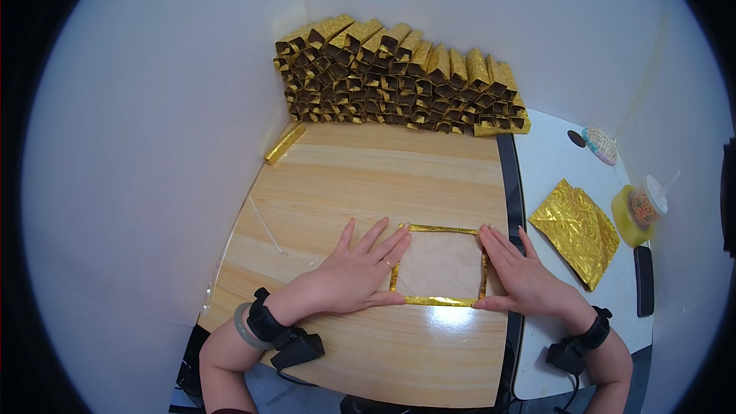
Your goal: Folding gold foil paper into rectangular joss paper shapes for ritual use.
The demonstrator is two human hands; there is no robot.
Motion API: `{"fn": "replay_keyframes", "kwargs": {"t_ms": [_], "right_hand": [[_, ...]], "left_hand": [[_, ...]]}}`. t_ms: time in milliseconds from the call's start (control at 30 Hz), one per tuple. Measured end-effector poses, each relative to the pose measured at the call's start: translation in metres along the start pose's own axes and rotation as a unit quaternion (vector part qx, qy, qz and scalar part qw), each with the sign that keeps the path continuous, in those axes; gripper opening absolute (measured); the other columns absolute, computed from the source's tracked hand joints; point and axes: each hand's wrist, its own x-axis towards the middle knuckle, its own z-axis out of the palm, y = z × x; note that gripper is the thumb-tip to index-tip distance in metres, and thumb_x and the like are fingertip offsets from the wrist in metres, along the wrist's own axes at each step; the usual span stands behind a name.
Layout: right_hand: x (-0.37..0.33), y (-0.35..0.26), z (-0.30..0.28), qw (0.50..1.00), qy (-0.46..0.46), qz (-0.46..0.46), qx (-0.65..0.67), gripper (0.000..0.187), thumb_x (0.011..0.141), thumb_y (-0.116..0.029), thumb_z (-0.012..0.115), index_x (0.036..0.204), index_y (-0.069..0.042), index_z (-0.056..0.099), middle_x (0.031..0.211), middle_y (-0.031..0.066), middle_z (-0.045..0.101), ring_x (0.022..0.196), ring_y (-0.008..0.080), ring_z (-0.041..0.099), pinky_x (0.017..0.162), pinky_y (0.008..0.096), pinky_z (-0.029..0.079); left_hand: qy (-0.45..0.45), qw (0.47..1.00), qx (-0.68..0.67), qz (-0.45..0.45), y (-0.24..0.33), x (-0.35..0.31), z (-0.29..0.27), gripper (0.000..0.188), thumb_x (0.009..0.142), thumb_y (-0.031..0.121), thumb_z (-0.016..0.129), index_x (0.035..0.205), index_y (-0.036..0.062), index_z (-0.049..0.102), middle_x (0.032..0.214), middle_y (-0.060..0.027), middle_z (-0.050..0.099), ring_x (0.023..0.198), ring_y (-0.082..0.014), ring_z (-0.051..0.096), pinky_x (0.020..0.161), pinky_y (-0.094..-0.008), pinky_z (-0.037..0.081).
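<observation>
A paper sheet (441, 264) lies on the wood-grain table, pale side up, with narrow gold borders folded in along all four sides. My left hand (356, 268) rests flat along its left border, fingers stretched out, the thumb at the near left corner and fingertips at the far left corner. Along the right border lies my right hand (529, 272), its fingers extended and its thumb at the near right corner. Both hands press on the sheet's edges without gripping it. To the right of my right hand sits a stack of gold foil paper (576, 231).
Piled against the back wall are many folded gold paper tubes (391, 80). One separate gold roll (285, 143) lies at left, above a thin white stick (267, 226). A yellow tape roll (632, 218), a clear cup (648, 199) and a black oblong object (644, 281) stand right.
</observation>
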Motion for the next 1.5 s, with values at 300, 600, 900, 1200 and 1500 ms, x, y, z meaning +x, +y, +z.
{"fn": "replay_keyframes", "kwargs": {"t_ms": [300, 600, 900, 1200, 1500], "right_hand": [[-0.004, -0.012, -0.001, 0.985, 0.162, 0.001, -0.059, 0.11, 0.067, -0.059, 0.075, 0.143, 0.004, 0.026, 0.142, 0.0238, 0.034, 0.136, 0.0356, 0.032, 0.113, 0.0536, 0.02], [-0.013, -0.014, 0.004, 0.98, 0.182, -0.085, 0.019, 0.045, 0.07, -0.03, 0.081, 0.097, -0.007, 0.052, 0.091, 0.0073, 0.059, 0.087, 0.0281, 0.059, 0.073, 0.0365, 0.047], [-0.012, -0.016, 0.007, 0.951, 0.229, -0.206, -0.025, 0.025, 0.075, -0.018, 0.073, 0.092, -0.006, 0.06, 0.083, 0.0036, 0.063, 0.076, 0.0188, 0.063, 0.063, 0.0286, 0.052], [-0.014, -0.027, 0.006, 0.968, 0.207, -0.14, -0.024, 0.028, 0.071, -0.007, 0.071, 0.098, -0.006, 0.063, 0.081, 0.0026, 0.063, 0.07, 0.0171, 0.062, 0.055, 0.0296, 0.051], [-0.015, -0.022, 0.009, 0.955, 0.164, -0.017, 0.245, 0.014, 0.076, -0.012, 0.075, 0.087, -0.008, 0.068, 0.095, 0.0055, 0.063, 0.095, 0.024, 0.059, 0.078, 0.0341, 0.051]], "left_hand": [[0.033, 0.998, -0.043, 0.017, -0.002, 0.001, -0.001, 0.101, 0.086, 0.062, 0.053, 0.149, -0.0041, 0.01, 0.157, -0.0196, 0.013, 0.146, -0.0382, 0.007, 0.111, -0.0667, 0.007], [0.25, 0.956, -0.132, 0.077, -0.003, -0.004, 0.001, 0.058, 0.078, 0.045, 0.073, 0.108, 0.0021, 0.048, 0.115, -0.0193, 0.045, 0.119, -0.0353, 0.04, 0.1, -0.0511, 0.034], [0.18, 0.947, -0.222, 0.144, -0.008, -0.002, 0.002, 0.03, 0.076, 0.033, 0.076, 0.078, 0.0101, 0.056, 0.082, -0.0041, 0.054, 0.087, -0.0242, 0.051, 0.073, -0.0345, 0.046], [0.198, 0.943, -0.21, 0.164, -0.009, -0.009, -0.001, 0.021, 0.076, 0.021, 0.078, 0.089, 0.0101, 0.065, 0.091, -0.005, 0.06, 0.086, -0.0243, 0.06, 0.07, -0.033, 0.051], [0.246, 0.944, -0.183, 0.117, 0.0, -0.013, 0.007, 0.013, 0.076, 0.01, 0.074, 0.087, 0.0077, 0.067, 0.093, -0.0057, 0.062, 0.085, -0.0237, 0.063, 0.068, -0.0323, 0.053]]}}
